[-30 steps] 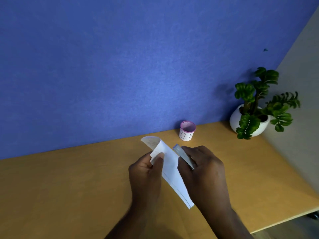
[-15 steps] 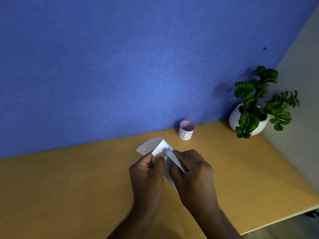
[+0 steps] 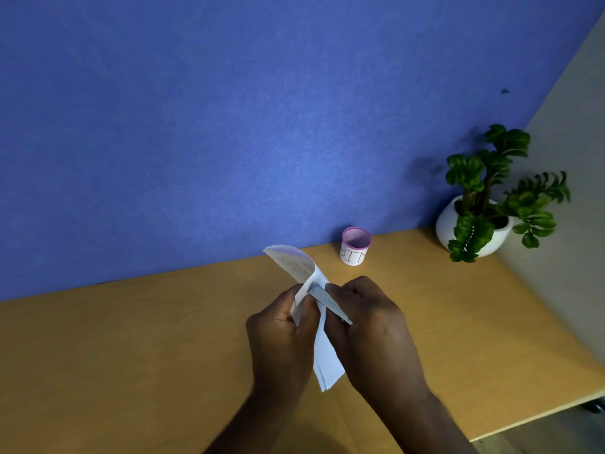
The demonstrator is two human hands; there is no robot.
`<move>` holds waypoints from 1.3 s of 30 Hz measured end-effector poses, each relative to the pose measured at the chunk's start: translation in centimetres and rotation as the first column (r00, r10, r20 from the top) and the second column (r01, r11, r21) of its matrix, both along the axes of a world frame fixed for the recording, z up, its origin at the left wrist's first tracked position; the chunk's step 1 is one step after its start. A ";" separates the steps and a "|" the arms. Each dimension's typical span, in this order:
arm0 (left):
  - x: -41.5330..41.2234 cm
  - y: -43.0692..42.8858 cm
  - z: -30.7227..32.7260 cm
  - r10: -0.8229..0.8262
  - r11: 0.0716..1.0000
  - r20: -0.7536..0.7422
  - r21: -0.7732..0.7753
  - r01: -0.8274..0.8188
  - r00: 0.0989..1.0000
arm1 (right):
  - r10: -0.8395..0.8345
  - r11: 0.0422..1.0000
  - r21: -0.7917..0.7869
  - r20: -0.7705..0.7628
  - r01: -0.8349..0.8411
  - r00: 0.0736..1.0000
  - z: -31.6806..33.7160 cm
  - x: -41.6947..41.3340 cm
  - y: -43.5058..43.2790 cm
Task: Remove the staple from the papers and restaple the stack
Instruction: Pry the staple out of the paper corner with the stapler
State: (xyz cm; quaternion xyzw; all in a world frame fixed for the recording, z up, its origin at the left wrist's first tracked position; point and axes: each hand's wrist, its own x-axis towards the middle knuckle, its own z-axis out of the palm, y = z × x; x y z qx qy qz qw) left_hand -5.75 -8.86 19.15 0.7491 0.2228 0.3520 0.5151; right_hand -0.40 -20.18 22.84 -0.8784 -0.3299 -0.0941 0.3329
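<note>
— Where are the papers (image 3: pixel 322 352) now?

— In the lower middle of the frame, held above the desk (image 3: pixel 131 339). The left hand (image 3: pixel 281 335) pinches the upper corner, fingers closed on the sheets, I think to keep the corner steady.

— And the right hand (image 3: pixel 370 326)?

— Its fingers are closed around a small grey tool (image 3: pixel 327 301), the tip at that corner, probably against the staple. The staple itself I cannot see.

— The little cup (image 3: pixel 356 245)?

— It stands behind, by the blue wall (image 3: pixel 229 126), marked as a bin.

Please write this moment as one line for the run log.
left hand: holds papers above desk | right hand: holds grey tool at papers' upper corner | staple: not visible
</note>
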 end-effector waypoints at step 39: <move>1.4 0.2 -1.1 -0.077 0.985 -0.083 -0.163 0.062 0.994 | -0.199 0.897 0.288 -0.414 0.335 0.888 -3.1 4.6 -0.9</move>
